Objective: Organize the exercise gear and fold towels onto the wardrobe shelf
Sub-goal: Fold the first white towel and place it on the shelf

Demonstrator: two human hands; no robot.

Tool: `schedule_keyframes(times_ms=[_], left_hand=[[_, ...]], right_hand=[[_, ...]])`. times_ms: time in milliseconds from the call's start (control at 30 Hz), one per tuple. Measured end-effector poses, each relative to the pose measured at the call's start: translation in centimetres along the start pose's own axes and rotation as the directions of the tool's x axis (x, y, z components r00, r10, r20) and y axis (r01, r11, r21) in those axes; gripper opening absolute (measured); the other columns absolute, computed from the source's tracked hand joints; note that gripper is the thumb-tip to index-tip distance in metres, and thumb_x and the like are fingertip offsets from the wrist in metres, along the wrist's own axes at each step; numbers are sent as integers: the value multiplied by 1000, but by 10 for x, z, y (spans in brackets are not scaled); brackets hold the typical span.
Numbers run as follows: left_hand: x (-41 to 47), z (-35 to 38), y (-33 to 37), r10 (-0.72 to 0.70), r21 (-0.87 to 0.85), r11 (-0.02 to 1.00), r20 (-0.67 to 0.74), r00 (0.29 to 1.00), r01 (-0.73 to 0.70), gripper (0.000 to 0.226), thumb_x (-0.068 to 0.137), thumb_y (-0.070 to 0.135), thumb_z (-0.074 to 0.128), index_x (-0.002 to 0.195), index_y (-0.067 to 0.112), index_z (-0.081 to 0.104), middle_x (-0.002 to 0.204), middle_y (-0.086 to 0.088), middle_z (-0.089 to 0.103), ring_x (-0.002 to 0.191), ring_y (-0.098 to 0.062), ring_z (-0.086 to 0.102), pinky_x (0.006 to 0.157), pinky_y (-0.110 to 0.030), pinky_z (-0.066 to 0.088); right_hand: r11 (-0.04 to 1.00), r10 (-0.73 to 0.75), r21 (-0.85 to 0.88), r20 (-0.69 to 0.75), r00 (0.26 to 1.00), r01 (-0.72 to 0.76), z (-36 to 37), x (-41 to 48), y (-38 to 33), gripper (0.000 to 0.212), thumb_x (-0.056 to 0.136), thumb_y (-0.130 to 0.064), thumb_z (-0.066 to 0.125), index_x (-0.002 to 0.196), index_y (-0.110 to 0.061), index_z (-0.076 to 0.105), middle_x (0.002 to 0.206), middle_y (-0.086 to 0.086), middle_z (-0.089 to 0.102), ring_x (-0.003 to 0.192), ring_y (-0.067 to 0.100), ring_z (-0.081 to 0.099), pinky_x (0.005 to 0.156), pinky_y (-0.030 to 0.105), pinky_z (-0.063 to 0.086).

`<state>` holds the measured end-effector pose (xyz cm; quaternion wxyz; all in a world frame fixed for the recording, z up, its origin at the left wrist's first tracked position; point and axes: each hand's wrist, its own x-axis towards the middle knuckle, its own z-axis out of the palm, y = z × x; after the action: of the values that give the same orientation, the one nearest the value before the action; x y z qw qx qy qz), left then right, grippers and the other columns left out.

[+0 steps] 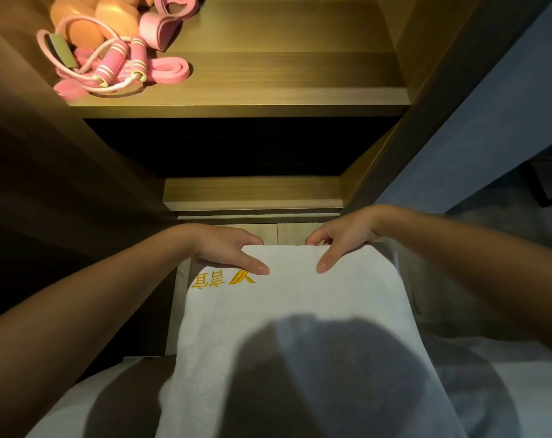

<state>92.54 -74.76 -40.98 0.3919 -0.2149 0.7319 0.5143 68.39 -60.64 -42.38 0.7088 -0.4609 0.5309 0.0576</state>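
Observation:
A white towel (300, 311) with yellow embroidery lies stretched out below me, in front of the wardrobe. My left hand (227, 248) grips its far edge on the left, thumb on top and fingers curled under. My right hand (341, 240) grips the same edge on the right in the same way. On the lit wardrobe shelf (268, 90) at upper left lies a heap of pink exercise gear: a skipping rope (123, 64) with pink handles, flat resistance bands (167, 71), and orange rounded pieces (110, 17).
The shelf's right half is bare wood. Below it is a dark opening and a lower wooden ledge (252, 194). A blue wall (489, 121) stands at the right. My head's shadow falls on the near part of the towel.

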Motion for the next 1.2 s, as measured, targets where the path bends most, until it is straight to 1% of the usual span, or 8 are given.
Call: schedule_keyframes(times_ms=[100, 267, 433, 667, 833, 1000, 1133, 1200], left_hand=[[-7, -1, -7, -67, 46, 996, -58, 996, 70, 54, 72, 60, 70, 111, 28, 50, 99, 4, 74, 87, -17, 73, 80, -32, 59], [-29, -3, -5, -200, 142, 972, 87, 976, 186, 57, 72, 56, 71, 117, 22, 63, 107, 5, 74, 94, -14, 72, 86, -24, 56], [-62, 1, 15, -249, 279, 925, -65, 966, 257, 68, 69, 59, 72, 123, 21, 59, 111, 7, 71, 100, -12, 68, 95, -28, 52], [-163, -26, 95, 108, 541, 797, -564, 819, 268, 55, 71, 56, 77, 112, 23, 60, 103, 8, 65, 95, -13, 60, 86, -31, 46], [-227, -17, 140, 474, 679, 649, -714, 515, 343, 64, 74, 61, 70, 117, 25, 39, 104, -3, 57, 88, -21, 52, 67, -31, 35], [-259, 9, 138, 681, 706, 520, -683, 266, 481, 54, 75, 74, 54, 105, 35, 31, 77, 9, 49, 64, -7, 39, 51, -29, 27], [-250, 40, 129, 745, 736, 421, -614, 261, 529, 45, 83, 63, 58, 107, 28, 44, 90, 4, 58, 66, -16, 50, 48, -25, 29], [-236, 64, 109, 760, 798, 369, -554, 340, 477, 38, 86, 56, 60, 106, 24, 50, 98, 4, 59, 82, -21, 59, 56, -30, 42]], right_hand=[[997, 72, -4, -59, 996, -72, 0, -8, 6, 48, 80, -34, 77, 118, -26, 48, 123, 10, 63, 107, 28, 67, 93, 47, 54], [959, 256, -176, 218, 942, -221, 0, -35, 6, 48, 92, -29, 66, 137, -18, 50, 130, 3, 63, 117, 26, 63, 102, 47, 49], [907, 257, -308, -131, 957, -286, 19, -82, -13, 66, 80, -48, 73, 135, -18, 53, 127, -5, 61, 121, 20, 57, 97, 30, 48], [926, 30, -306, -520, 854, -219, 31, -190, -79, 40, 79, -32, 79, 115, -26, 63, 102, -6, 72, 92, 14, 71, 71, 24, 58], [922, -223, -376, -709, 669, -91, 53, -256, -117, 37, 75, -14, 83, 106, -19, 63, 95, -1, 72, 88, 17, 70, 65, 23, 57], [866, -386, -486, -798, 463, -117, 76, -288, -112, 45, 73, -36, 84, 106, -30, 53, 105, -8, 61, 97, 12, 61, 77, 26, 58], [751, -469, -563, -822, 322, -344, 100, -279, -95, 39, 75, -50, 74, 94, -36, 43, 93, -11, 59, 84, 8, 59, 68, 30, 54], [697, -454, -581, -811, 368, -420, 121, -259, -73, 37, 78, -54, 67, 95, -36, 40, 89, -10, 59, 79, 12, 59, 68, 38, 55]])
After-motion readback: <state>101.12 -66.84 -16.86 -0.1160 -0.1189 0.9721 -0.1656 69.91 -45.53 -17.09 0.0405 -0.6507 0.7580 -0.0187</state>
